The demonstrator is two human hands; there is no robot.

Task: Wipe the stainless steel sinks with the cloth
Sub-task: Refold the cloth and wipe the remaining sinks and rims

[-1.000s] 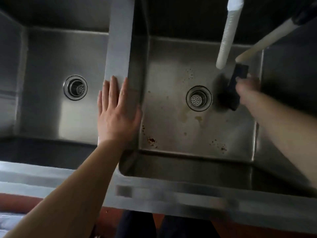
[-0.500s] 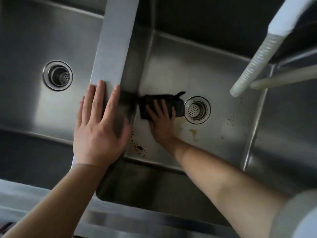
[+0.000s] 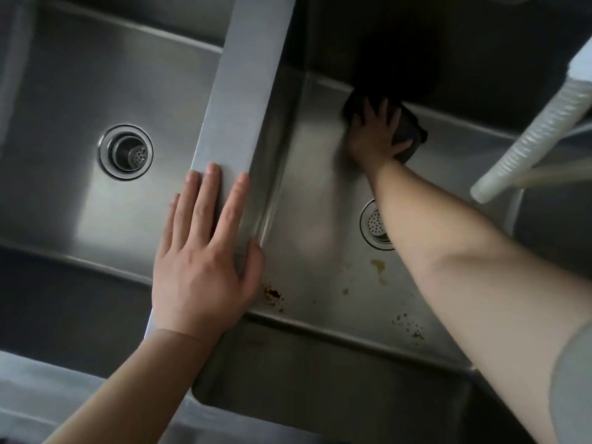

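Observation:
Two stainless steel sinks lie below me, a left sink [image 3: 73,100] and a right sink [image 3: 320,219], split by a steel divider [image 3: 243,81]. My right hand [image 3: 374,136] presses a dark cloth [image 3: 407,136] with spread fingers onto the floor of the right sink at its far wall. My left hand [image 3: 205,251] rests flat on the near end of the divider, fingers straight. My right forearm partly covers the right drain [image 3: 373,224]. Brown and yellow stains [image 3: 275,296] mark the near part of the right sink floor.
The left drain [image 3: 126,152] sits in the middle of the left sink. A white ribbed hose [image 3: 531,139] hangs in from the upper right over the right sink. The steel front rim [image 3: 96,405] runs along the bottom.
My right hand has slid the cloth from beside the divider, near the drain, up to the far wall of the right sink. My left hand has stayed on the divider.

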